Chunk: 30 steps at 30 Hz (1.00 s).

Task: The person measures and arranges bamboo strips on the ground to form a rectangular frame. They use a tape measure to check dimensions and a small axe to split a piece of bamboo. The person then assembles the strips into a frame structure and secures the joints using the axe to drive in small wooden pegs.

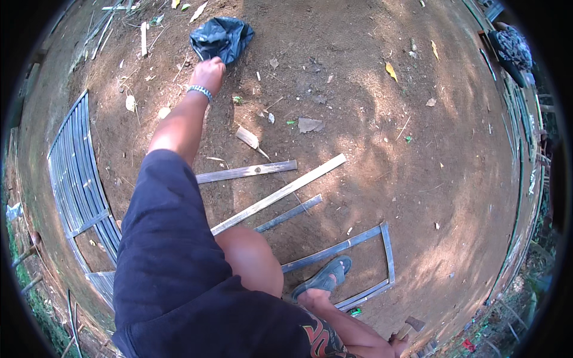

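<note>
From my remote position I record the following, in descending order of size. The brown earth ground [453,179] is the working surface, sunlit in patches and strewn with dry litter. At the left lies a dark slatted panel [77,170], its narrow slats running side by side with a crosspiece near the lower end. At lower centre I note a narrow open frame [387,256], flat on the ground, with its squared end toward the right. Above it lie three loose strips: a pale strip [286,194] set diagonally, a greyish strip [250,172] with a dark knot mark, partly covered by the arm, and a shorter dark strip [289,213] beside the pale one.

The black plastic bag [237,43] is at the upper left of centre, crumpled, its opening spread. My left hand [209,73], at full reach, is clamped on the near edge of the bag. A grey sandal [328,277] is on the foot, its front part within the outline of the frame. My right hand [399,344], at the lower edge, appears closed around the handle of a hatchet [414,324]; the fingers are too small to inspect in detail. A split pale wood piece [248,137] lies near the greyish strip. A banded bracelet [200,90] circles the left wrist. A yellow leaf [391,72] lies at upper right.
</note>
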Available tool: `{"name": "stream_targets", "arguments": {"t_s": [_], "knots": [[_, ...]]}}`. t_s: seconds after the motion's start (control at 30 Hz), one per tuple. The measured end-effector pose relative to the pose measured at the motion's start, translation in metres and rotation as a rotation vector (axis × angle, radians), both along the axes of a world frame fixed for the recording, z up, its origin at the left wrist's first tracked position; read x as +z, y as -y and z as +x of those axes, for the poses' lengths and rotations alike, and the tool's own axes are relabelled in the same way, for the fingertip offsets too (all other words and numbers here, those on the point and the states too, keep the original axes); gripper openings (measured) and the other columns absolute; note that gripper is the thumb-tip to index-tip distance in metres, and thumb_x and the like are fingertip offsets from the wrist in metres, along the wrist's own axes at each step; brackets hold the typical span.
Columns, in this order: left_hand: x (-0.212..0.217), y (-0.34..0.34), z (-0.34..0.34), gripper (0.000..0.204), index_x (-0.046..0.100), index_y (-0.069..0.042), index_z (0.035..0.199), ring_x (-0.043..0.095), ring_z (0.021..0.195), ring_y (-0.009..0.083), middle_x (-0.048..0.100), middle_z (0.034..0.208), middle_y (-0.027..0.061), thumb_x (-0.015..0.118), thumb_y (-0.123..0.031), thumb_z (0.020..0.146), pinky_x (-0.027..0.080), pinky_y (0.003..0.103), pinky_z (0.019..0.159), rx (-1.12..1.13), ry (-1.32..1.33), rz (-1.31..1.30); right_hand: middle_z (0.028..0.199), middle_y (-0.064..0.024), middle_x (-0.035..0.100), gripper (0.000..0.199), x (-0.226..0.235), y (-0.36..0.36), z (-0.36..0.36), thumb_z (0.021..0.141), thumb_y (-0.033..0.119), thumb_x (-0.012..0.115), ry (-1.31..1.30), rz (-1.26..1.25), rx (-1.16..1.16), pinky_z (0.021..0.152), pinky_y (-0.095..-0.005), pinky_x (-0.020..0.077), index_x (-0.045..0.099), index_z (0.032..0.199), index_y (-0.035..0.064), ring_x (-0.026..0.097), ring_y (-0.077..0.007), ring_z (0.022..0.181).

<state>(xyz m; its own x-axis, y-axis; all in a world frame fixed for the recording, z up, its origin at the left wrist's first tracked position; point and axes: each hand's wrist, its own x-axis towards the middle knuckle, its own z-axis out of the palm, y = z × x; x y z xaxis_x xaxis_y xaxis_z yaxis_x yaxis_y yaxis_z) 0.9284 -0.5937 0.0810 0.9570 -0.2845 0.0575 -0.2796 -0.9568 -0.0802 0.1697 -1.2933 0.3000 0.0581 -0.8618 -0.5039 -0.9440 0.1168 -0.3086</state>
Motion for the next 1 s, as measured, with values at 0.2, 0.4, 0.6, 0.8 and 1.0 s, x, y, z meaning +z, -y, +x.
{"name": "stream_targets", "arguments": {"t_s": [0.2,0.4,0.6,0.8,1.0], "knots": [[0.033,0.037,-0.142,0.008,0.065,-0.011,0.073,0.061,0.093,0.0233,0.062,0.089,0.0054,0.06,-0.007,0.078,0.048,0.038,0.087,-0.28,-0.168,-0.026,0.069,-0.0028,0.053,0.03,0.021,-0.023,0.114,0.091,0.0,0.062,-0.001,0.142,0.307,0.043,-0.0282,0.0431,0.047,0.115,0.0105,0.05,-0.012,0.049],[0.045,0.033,-0.221,0.006,0.067,-0.008,0.087,0.066,0.094,0.0254,0.068,0.096,0.008,0.067,-0.011,0.082,0.051,0.037,0.086,-0.302,-0.245,-0.645,0.071,-0.0001,0.053,0.027,-0.084,-0.027,0.262,0.092,0.003,0.064,0.213,0.242,0.605,0.044,-0.0256,0.0412,0.049,0.115,0.0076,0.048,-0.0091,0.05],[0.019,0.021,-0.215,0.026,0.071,-0.001,0.097,0.069,0.089,0.0315,0.071,0.093,0.0172,0.064,-0.026,0.093,0.052,0.038,0.084,0.261,-0.442,-0.726,0.078,-0.0019,0.061,0.025,-0.105,-0.076,0.327,0.09,0.008,0.069,0.17,0.358,0.937,0.053,-0.0264,0.046,0.058,0.112,0.0047,0.055,-0.0093,0.058],[-0.022,0.023,-0.211,0.043,0.057,-0.007,0.133,0.059,0.117,0.0375,0.058,0.132,0.0215,0.053,-0.002,0.091,0.046,0.044,0.104,0.359,-0.156,-0.603,0.09,-0.0107,0.07,0.03,-0.09,-0.11,0.325,0.089,0.013,0.072,0.093,0.18,1.196,0.076,-0.0348,0.0528,0.062,0.114,0.0011,0.067,-0.0194,0.08],[-0.032,-0.008,-0.19,0.039,0.059,-0.007,0.126,0.061,0.11,0.0357,0.063,0.115,0.0185,0.06,-0.003,0.087,0.05,0.044,0.097,0.607,-0.069,-1.011,0.1,-0.0127,0.071,0.033,-0.102,-0.114,0.27,0.087,0.008,0.072,0.069,0.256,1.106,0.085,-0.0345,0.0521,0.062,0.118,0.0009,0.067,-0.0209,0.091]]}}
